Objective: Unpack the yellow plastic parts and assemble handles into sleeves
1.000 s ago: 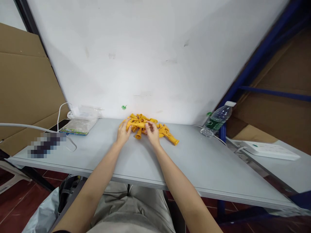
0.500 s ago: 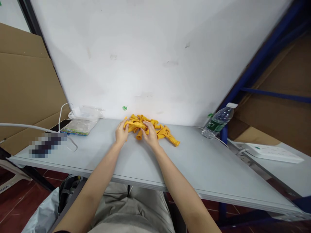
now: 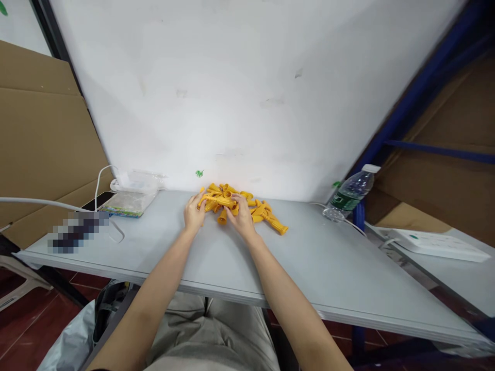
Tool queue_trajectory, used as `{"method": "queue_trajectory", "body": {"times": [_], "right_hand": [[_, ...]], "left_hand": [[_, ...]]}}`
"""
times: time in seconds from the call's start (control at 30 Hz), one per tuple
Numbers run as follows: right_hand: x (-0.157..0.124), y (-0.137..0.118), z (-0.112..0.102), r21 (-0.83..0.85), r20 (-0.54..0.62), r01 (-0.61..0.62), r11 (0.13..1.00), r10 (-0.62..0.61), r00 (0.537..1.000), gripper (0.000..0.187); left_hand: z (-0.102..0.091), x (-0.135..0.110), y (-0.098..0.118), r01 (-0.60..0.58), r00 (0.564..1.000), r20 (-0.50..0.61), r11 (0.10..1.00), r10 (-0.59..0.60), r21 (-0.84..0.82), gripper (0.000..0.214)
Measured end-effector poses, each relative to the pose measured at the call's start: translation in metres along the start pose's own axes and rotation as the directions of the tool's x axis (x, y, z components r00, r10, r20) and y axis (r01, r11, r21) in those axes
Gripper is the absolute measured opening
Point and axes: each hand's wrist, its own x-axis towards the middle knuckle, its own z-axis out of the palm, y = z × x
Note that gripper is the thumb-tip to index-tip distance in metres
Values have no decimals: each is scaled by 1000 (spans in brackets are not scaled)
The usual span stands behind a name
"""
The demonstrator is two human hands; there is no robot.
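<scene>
Now the held yellow plastic piece (image 3: pixel 220 200) slopes slightly down toward the right hand (image 3: pixel 243 219), whereas a second ago it lay nearly level between the fingers. The left hand (image 3: pixel 193 214) sits a little farther from the right one, so more of the piece's curved left end shows. Against half a second ago, the hands have barely changed.

Each grip is narrow: the left thumb and fingers pinch the curved end, while the right thumb and fingers close around the ribbed end. Small yellow tips show above and below the left fingers; whether they belong to the same piece cannot be told.

The piece is held by the middle of the table's far edge, just in front of a pile of yellow plastic pieces (image 3: pixel 263 211). Several have flared, open ends, and one long piece (image 3: pixel 278 225) points toward the table's near right corner.

Near the far right corner, a clear bottle (image 3: pixel 350 196) with a green label and white cap leans to the right; its contents cannot be made out. By the far left corner lies a clear plastic bag (image 3: pixel 127 202) with a colourful edge, its contents also unclear.
</scene>
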Motion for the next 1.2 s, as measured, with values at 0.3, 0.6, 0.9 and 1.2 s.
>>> {"method": "queue_trajectory", "body": {"times": [0.3,0.6,0.9,1.2], "right_hand": [[-6,2,4,84,84,-205,975,199,976,43],[0,-1,4,51,-16,8,999,-7,1000,27],[-2,-3,5,57,8,-34,998,33,999,29],[-6,-2,8,105,107,-163,981,152,983,42]], "left_hand": [[1,1,0,38,999,-37,999,-37,12,38],[1,2,-3,88,995,-57,996,-88,0,38],[1,2,-6,79,995,-57,997,-79,3,40],[2,2,-17,46,997,-58,996,-41,76,41]]}}
